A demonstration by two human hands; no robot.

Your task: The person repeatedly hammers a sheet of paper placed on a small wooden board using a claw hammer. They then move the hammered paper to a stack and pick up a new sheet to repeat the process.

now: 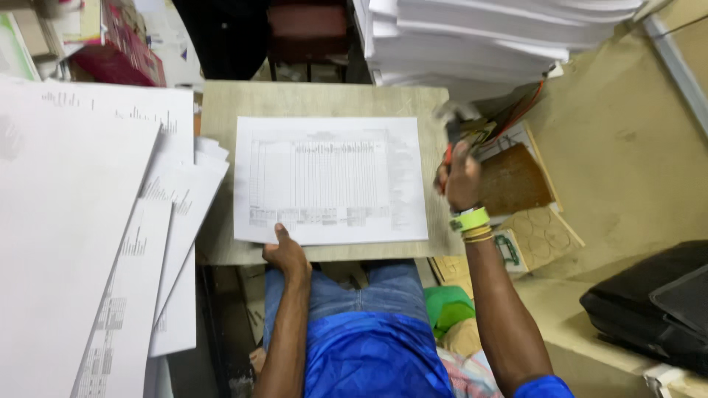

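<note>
Loose printed sheets (pixel 88 243) fan out far left, then the left hand (pixel 284 254) pins the near edge of a thin, floppy stack of printed forms (pixel 330 179) lying mid-desk (pixel 214 110). Probably best gripped flat by an edge. The right hand (pixel 461 177) is raised and clenched on a blurry red-handled tool (pixel 451 133).

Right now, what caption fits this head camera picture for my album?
Left hand pins a white printed table sheet on a small beige desk while right hand raises a red-handled tool.
</note>
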